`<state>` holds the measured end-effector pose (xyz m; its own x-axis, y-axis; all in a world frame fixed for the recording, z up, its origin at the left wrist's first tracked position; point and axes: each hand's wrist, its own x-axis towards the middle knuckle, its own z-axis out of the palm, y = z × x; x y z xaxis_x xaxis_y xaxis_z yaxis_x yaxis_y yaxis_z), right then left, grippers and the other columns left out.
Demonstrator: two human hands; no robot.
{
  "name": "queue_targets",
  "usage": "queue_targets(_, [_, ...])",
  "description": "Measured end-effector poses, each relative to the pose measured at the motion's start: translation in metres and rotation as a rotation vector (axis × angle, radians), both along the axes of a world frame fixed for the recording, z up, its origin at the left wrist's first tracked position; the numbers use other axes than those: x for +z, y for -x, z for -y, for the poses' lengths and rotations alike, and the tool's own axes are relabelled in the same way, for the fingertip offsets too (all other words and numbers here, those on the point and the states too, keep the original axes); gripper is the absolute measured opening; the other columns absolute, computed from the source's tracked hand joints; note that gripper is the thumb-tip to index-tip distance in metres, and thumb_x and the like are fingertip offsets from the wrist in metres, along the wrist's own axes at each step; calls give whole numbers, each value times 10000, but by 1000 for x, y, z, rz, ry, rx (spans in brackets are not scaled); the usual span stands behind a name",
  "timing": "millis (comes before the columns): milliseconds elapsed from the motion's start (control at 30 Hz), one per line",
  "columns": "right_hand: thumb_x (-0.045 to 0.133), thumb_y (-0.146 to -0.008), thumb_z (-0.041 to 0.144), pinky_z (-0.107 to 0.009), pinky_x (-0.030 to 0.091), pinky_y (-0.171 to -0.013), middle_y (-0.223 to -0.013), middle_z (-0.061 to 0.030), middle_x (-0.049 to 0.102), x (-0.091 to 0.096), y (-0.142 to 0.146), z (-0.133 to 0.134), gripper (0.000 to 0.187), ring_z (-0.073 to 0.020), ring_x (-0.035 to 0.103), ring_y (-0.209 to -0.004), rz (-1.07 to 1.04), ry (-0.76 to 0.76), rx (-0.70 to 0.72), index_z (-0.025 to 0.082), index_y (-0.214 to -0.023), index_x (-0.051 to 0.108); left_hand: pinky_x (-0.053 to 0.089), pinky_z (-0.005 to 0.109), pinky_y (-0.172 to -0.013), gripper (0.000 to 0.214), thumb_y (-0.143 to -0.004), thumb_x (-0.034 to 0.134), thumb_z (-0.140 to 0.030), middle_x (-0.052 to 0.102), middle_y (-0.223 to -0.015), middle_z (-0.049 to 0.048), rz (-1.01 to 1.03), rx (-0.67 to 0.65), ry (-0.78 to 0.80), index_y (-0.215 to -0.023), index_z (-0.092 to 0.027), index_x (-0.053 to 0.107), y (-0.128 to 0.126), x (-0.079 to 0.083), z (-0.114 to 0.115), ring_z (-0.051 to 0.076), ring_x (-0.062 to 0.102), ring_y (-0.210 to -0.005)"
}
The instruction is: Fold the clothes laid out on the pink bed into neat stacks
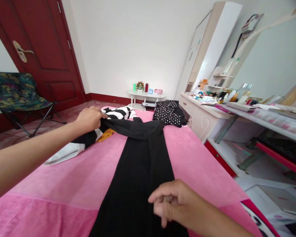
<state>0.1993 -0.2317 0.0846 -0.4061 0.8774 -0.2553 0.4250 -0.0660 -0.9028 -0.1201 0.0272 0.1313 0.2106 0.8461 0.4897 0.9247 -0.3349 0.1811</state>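
A long black garment (pixel 140 171) lies lengthwise on the pink bed cover (pixel 197 158). At its far end, a narrow sleeve-like part runs out to the left. My left hand (pixel 90 118) pinches the tip of that part, its fingers closed on the cloth. Over the near right side of the garment hovers my right hand (pixel 171 202), fingers loosely bent and apart, with nothing in them. Whether its fingertips touch the cloth I cannot tell. Beneath my left arm lie a black and white piece of clothing (pixel 69 153) and some mustard-yellow cloth (pixel 106 135).
Black-and-white striped clothing (pixel 120 113) and a dotted black garment (pixel 169 113) lie at the bed's far end. A small white table (pixel 145 94) stands beyond. To the right is a cluttered dresser (pixel 197 107); to the left, a folding chair (pixel 19 90) by a red door (pixel 44 46).
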Motion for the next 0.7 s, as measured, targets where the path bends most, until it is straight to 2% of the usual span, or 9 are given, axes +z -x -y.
queue_targets(67, [542, -837, 325, -256, 473, -658, -854, -40, 650, -5, -5, -28, 222, -158, 623, -777, 100, -292, -109, 207, -957, 686, 368, 517, -957, 323, -698, 526, -60, 586, -1165, 104, -212, -104, -64, -909, -206, 723, -13, -11, 4, 355, 491, -1120])
queue_targets(133, [555, -827, 299, -322, 465, -835, -1100, -59, 610, -17, -6, -56, 255, -198, 573, -1005, 221, -564, -209, 222, -1051, 649, 383, 489, -943, 333, -763, 485, -85, 543, -1209, 123, -311, -223, -94, -996, -181, 702, -39, -21, 11, 333, 489, -1116])
queue_targets(233, [560, -824, 282, -410, 369, -996, -1263, -73, 525, -39, 1, -80, 355, -235, 465, -1171, 401, -704, -184, 228, -1174, 577, 406, 378, -951, 266, -851, 510, -274, 557, -1194, 70, -291, -392, -59, -1049, -231, 682, -91, -39, 20, 249, 527, -1079])
queue_targets(333, [536, -834, 244, -411, 372, -978, -1216, -69, 538, -50, 10, -83, 312, -234, 481, -1120, 473, -730, -144, 239, -1143, 582, 394, 352, -976, 329, -897, 459, -400, 553, -1224, 73, -176, -527, 1, -1078, -228, 673, -138, -60, 17, 226, 530, -1102])
queue_targets(400, [541, -824, 220, -386, 397, -931, -1150, -55, 557, -51, 11, -80, 262, -222, 504, -1059, 448, -733, -140, 248, -1078, 601, 391, 355, -978, 361, -914, 421, -417, 552, -1231, 85, -91, -534, 30, -1032, -210, 692, -162, -72, 7, 231, 522, -1122])
queue_targets(500, [538, -813, 187, -342, 416, -866, -1037, -37, 585, -51, 6, -81, 165, -195, 532, -975, 338, -722, -168, 231, -954, 612, 414, 353, -932, 379, -917, 412, -396, 578, -1191, 93, 24, -419, 71, -851, -181, 717, -182, -86, -16, 237, 542, -1080])
queue_targets(567, [519, -822, 187, -310, 425, -813, -932, -26, 603, -53, 1, -90, 96, -173, 555, -898, 242, -675, -207, 210, -855, 607, 425, 349, -894, 327, -896, 457, -381, 590, -1154, 102, 92, -305, 83, -828, -169, 697, -188, -92, -32, 237, 556, -1041])
queue_targets(633, [507, -837, 223, -281, 435, -738, -819, -12, 612, -57, -4, -104, 89, -152, 576, -797, 127, -559, -264, 196, -826, 592, 423, 364, -878, 318, -833, 557, -420, 584, -1152, 124, 139, -200, 87, -993, -163, 654, -191, -98, -45, 257, 551, -1043])
queue_targets(700, [500, -853, 298, -248, 427, -609, -713, 7, 609, -62, -7, -122, 132, -130, 575, -653, 2, -394, -324, 188, -884, 567, 415, 403, -874, 586, -735, 657, -484, 589, -1138, 154, 154, -126, 109, -1198, -145, 539, -194, -103, -54, 297, 541, -1052])
